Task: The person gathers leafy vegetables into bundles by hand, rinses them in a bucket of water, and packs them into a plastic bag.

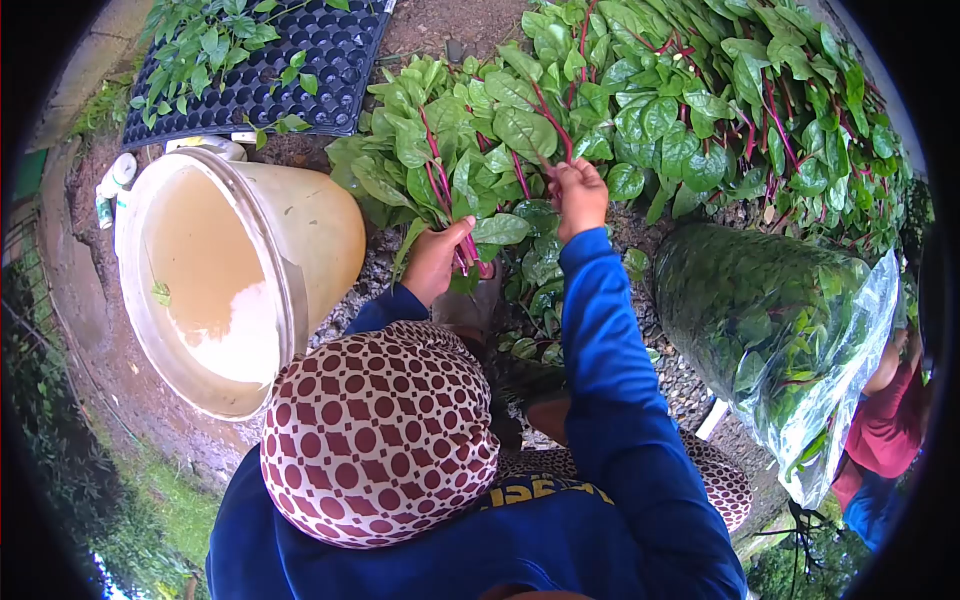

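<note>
While the left hand [432,262] clasps the leafy bunch [437,180] low, the right hand [582,202] pinches a red stem [549,118]; light pressure should avoid bruising.

VIEW: head, single, worn on the person's head | AIM: steeply down and forward — over the wearer's blue shirt [420,555] and patterned knee [380,435] toward the leafy stems [490,150] | RANGE: knee close below the lens, left hand [440,262] and right hand [578,197] mid-frame, seedling tray [290,75] farther out | LENS: wide, round — edges bowed, corners black
</note>
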`<state>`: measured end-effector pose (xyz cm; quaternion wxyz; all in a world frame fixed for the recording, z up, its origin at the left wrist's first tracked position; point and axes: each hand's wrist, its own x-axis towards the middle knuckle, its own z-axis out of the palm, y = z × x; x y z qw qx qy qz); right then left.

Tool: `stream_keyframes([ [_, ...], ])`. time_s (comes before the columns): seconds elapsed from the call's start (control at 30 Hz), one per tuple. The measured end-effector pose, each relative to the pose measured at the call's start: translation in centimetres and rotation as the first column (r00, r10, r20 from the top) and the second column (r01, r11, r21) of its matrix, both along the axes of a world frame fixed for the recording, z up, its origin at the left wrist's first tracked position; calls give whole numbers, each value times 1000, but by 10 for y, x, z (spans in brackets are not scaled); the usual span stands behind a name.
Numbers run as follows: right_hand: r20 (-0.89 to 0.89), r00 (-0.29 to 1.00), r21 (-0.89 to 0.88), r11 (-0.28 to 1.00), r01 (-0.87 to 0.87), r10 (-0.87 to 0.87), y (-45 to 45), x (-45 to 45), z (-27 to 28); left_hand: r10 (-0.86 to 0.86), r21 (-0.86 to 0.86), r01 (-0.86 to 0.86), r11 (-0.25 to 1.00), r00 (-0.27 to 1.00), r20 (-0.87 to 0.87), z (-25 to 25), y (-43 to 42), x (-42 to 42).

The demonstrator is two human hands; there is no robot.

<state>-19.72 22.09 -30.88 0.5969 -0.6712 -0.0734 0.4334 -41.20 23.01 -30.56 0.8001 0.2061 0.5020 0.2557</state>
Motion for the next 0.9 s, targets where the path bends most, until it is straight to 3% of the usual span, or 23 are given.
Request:
stream_keyframes([
  [0.07,358,934,194,978,-76,1,-8,-37,-3,11,10,-11,1000,1000,-10,2,1,2],
  [0.1,610,778,43,975,-219,148,-15,-55,11,12,15,-12,1000,1000,-12,2,1,4],
  [0.17,825,513,3,904,-427,239,-27,-85,33,4,36,-6,999,998,65,-5,1,3],
  [0.23,742,562,-58,870,-490,366,-35,-101,32,41,20,-43,999,993,115,-8,3,3],
  [0.3,718,445,-149,742,-653,536,-33,-89,27,134,-39,-130,991,983,124,-12,2,0],
  [0.4,536,611,-104,763,-637,583,-27,-59,27,154,-59,-149,987,983,97,-12,3,-4],
  [0.43,576,667,-145,862,-486,473,-21,-47,17,153,-67,-148,987,985,74,-13,4,-4],
  [0.5,416,793,-443,861,-251,446,-9,-21,10,158,-20,-157,987,985,74,-16,0,-2],
  [0.6,435,587,-655,688,-314,683,12,-22,-3,150,6,-151,989,987,52,-17,-2,2],
  [0.67,477,532,-651,688,-320,700,17,-26,-19,150,3,-150,989,988,33,-15,-2,2],
  [0.8,500,548,-630,716,-301,671,13,-42,7,141,-14,-141,990,990,-6,-11,1,1],
  [0.9,593,625,-584,806,-101,508,11,-38,-7,170,22,-169,985,985,-9,-13,1,6],
])
